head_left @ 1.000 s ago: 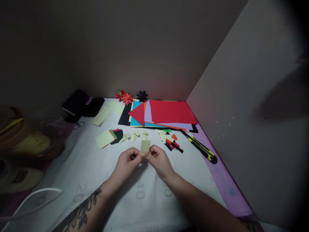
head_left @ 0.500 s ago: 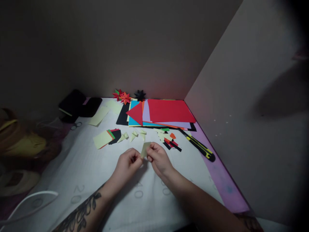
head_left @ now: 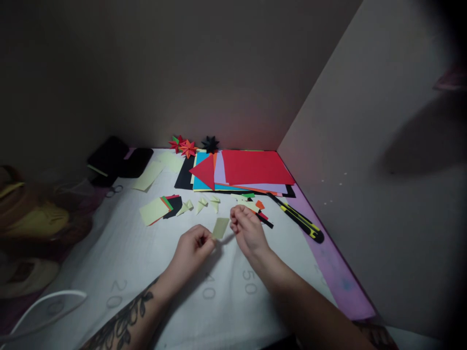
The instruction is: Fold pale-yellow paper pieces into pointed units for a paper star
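Observation:
Between the thumb and forefinger of my left hand (head_left: pixel 196 243) is the lower left corner of a small pale yellow piece of paper (head_left: pixel 221 228). It stands tilted above the cloth as a narrow four-sided shape. My right hand (head_left: pixel 248 228) is just right of the paper, apart from it, its fingers curled together with nothing visible in them. Beyond my hands lie several small folded pale yellow paper pieces (head_left: pixel 202 204). Left of these is a stack of small paper squares (head_left: pixel 155 211) in pale yellow, orange, green, red and black.
A yellow and black box cutter (head_left: pixel 299 218) lies at right, beside paper scraps (head_left: pixel 260 204). Large coloured sheets (head_left: pixel 255 167) are stacked at the back, below folded paper stars (head_left: pixel 188 148) and a black star (head_left: pixel 210 144). Scissors (head_left: pixel 114 191) and a black case (head_left: pixel 134 163) are at left.
My right hand has let go of the paper and moved slightly right and up. My left hand still holds the paper in nearly the same place.

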Available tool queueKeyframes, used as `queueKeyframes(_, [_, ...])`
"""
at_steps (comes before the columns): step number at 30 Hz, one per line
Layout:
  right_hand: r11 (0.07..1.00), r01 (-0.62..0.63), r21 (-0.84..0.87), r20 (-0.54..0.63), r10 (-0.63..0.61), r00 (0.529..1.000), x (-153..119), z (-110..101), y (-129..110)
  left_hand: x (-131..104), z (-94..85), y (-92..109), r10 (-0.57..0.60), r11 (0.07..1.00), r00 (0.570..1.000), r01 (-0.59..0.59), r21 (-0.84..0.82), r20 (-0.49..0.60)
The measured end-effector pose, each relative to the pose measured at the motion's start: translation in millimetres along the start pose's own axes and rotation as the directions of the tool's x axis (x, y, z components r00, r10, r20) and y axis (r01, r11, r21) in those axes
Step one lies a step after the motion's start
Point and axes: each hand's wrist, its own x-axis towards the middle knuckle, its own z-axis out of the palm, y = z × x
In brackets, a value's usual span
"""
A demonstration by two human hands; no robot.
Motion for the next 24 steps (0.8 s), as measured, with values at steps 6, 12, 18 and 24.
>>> queueKeyframes(6, [0.98,0.011,-0.199,0.144,0.019,0.989,-13,0,14,1,0.7,0,-0.099,0.99,0.995,0.099,-0.1,0.003])
queueKeyframes(12, [0.887,0.143,-0.44,0.201,-0.058,0.978,-15,0,8,4,-4.8,9,-0.043,0.993,0.998,0.047,-0.109,0.047])
queueKeyframes(18, [0.686,0.342,-0.642,0.399,-0.081,0.913,-23,5,9,5,-9.9,10,-0.103,0.985,0.995,0.102,-0.137,0.0])
queueKeyframes(24, [0.711,0.355,-0.607,0.418,-0.095,0.904,-22,5,3,12,-19.6,3,-0.209,0.944,0.973,0.173,-0.282,-0.101])
